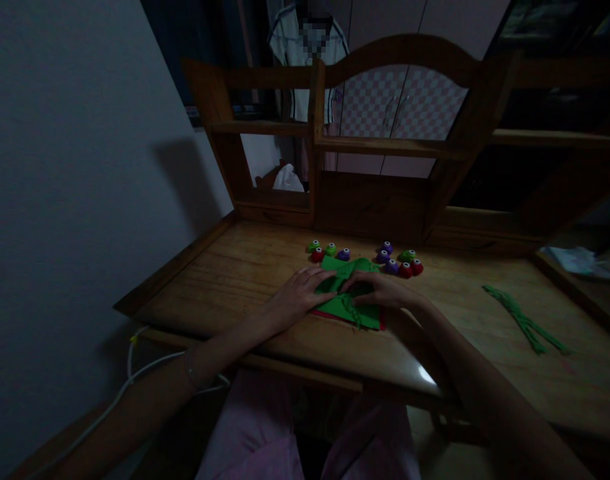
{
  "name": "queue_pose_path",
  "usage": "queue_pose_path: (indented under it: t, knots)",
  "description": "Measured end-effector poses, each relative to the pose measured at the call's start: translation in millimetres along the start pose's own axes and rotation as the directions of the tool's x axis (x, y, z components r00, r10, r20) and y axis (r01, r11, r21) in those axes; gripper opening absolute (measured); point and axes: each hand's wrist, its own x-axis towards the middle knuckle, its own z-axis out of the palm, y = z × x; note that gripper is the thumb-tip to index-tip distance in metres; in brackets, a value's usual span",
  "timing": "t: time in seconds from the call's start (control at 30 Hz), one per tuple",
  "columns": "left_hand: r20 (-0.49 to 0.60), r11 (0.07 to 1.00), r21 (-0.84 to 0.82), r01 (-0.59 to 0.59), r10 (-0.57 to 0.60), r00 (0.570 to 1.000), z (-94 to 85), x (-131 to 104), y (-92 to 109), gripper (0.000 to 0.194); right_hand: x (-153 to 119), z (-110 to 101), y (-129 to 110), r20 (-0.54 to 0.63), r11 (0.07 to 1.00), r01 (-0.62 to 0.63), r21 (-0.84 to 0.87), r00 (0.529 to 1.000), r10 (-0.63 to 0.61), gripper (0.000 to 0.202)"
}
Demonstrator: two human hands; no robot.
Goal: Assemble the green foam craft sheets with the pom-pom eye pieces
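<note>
On the wooden desk lies a green sheet (pixel 367 316), with a red edge (pixel 329 316) showing beneath it. My left hand (pixel 305 288) rests on the sheet's left side, fingers stretched out and thumb pointing inward. Over the middle, my right hand (pixel 377 288) is bent down, its thumb and fingertips closed on a thin green cord (pixel 352 310) that looks braided or twisted. More crumpled green material (pixel 362 265) lies at the sheet's far edge. Dim light and the fingers hide the exact grip.
Behind the sheet stand small round green, red and purple pieces with white tops, in a left group (pixel 331 250) and a right group (pixel 392 267). Loose green cords (pixel 522 320) lie at the right. A wooden shelf (pixel 375 147) rises at the back. A white cable (pixel 135 377) hangs left.
</note>
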Motion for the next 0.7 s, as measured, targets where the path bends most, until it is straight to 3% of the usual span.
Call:
queue_pose_path:
  t: [0.2,0.43,0.7]
  knots:
    - [0.041,0.998,-0.050,-0.036,0.038,0.998,0.5,4,5,0.038,3,8,8,-0.051,0.997,0.068,0.028,0.997,-0.066,0.024]
    - [0.229,0.983,-0.182,0.033,0.009,0.973,6.5,-1,-1,0.048,-2,23,11,-0.199,0.994,0.097,0.052,0.976,-0.085,0.024]
    - [0.286,0.984,-0.146,0.102,-0.056,0.957,0.5,0,7,0.063,-18,10,11,-0.108,0.996,0.065,0.058,0.992,-0.059,0.021]
